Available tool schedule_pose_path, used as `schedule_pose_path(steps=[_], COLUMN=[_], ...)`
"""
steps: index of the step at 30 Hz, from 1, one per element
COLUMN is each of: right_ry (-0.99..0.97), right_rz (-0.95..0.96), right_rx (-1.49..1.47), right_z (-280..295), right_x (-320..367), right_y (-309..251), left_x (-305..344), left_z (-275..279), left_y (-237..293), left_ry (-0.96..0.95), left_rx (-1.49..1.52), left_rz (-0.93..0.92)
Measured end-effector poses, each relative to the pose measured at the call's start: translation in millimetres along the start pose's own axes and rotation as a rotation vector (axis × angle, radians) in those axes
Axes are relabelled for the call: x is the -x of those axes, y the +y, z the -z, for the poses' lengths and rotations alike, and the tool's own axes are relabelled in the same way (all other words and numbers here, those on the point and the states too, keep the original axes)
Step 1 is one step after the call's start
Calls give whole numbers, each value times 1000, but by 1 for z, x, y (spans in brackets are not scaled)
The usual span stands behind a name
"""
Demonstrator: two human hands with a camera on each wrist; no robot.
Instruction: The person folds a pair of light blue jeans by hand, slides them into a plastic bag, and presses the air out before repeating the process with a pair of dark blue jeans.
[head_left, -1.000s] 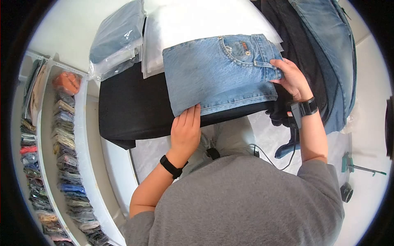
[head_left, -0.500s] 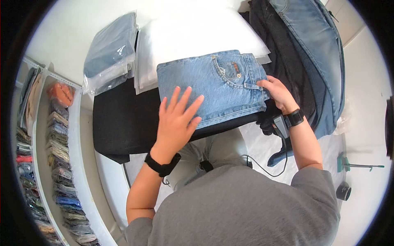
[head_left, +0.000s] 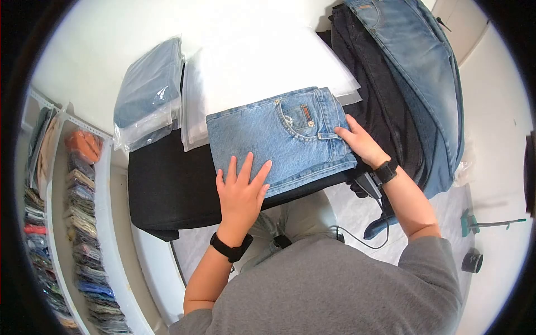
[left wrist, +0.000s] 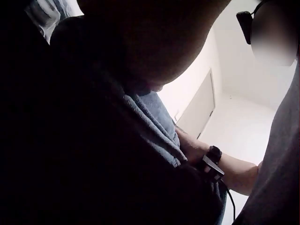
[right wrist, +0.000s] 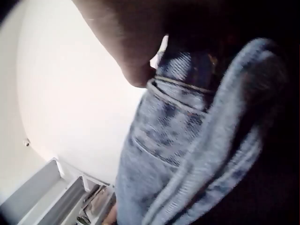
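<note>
A pair of light blue jeans (head_left: 251, 131), folded into a flat rectangle, lies at the front of the black-covered table (head_left: 167, 190). My left hand (head_left: 241, 190) rests on the lower left part of the fold, fingers straight and spread. At the waistband end, my right hand (head_left: 360, 142) grips the jeans, thumb on top and the other fingers hidden beneath. In the right wrist view the folded denim (right wrist: 159, 126) shows its layers close under that hand. The left wrist view is mostly dark, with a strip of the denim (left wrist: 154, 126) visible below the hand.
Behind the jeans lies a stack of clear plastic bags (head_left: 192, 123). Bagged folded garments (head_left: 148, 89) stand at the back left. A heap of dark and blue jeans (head_left: 416, 84) hangs over the right side. Shelves of packed clothes (head_left: 89, 223) line the left wall.
My left hand has let go of the jeans' front edge, lifted, and now lies spread on top of them. The right hand keeps its grip at the waistband.
</note>
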State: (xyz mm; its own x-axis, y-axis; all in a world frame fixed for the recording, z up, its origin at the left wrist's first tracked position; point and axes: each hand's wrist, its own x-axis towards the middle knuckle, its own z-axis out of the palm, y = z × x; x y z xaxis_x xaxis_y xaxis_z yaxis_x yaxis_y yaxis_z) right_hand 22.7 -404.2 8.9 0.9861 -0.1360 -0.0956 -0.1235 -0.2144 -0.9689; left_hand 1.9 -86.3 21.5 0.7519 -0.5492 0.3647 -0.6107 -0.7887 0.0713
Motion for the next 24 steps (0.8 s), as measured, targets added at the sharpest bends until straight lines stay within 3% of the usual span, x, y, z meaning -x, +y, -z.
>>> schedule_pose_path(steps=[3, 6, 8, 11, 12, 16, 18, 20, 24], right_ry=[75, -136, -285, -375, -383, -340, -423, -479, -502], right_rz=[-145, -274, -378, -449, -636, -610, -581, -623, -583], right_rx=[299, 50, -166, -131, -204, -193, -283, -403, -533], right_z=[9, 16, 17, 17, 15, 5, 11, 13, 17], right_x=[-4, -9, -9, -26, -22, -12, -20, -19, -1], right_y=[-7, -23, -38, -25, -43, -68, -38, -32, -25], left_x=[1, 8, 8, 2, -1, -11, -11, -13, -7], left_z=[-4, -16, -10, -9, -9, -12, -8, -1, -6], left_y=[-7, -33, -38, -44, -46, -57, -63, -68, -78], left_ry=[36, 212, 79, 36, 38, -100, -103, -179, -130], left_rx=[12, 108, 729, 729, 728, 670, 668, 851, 948], left_rz=[-1, 67, 580, 576, 578, 576, 564, 552, 494])
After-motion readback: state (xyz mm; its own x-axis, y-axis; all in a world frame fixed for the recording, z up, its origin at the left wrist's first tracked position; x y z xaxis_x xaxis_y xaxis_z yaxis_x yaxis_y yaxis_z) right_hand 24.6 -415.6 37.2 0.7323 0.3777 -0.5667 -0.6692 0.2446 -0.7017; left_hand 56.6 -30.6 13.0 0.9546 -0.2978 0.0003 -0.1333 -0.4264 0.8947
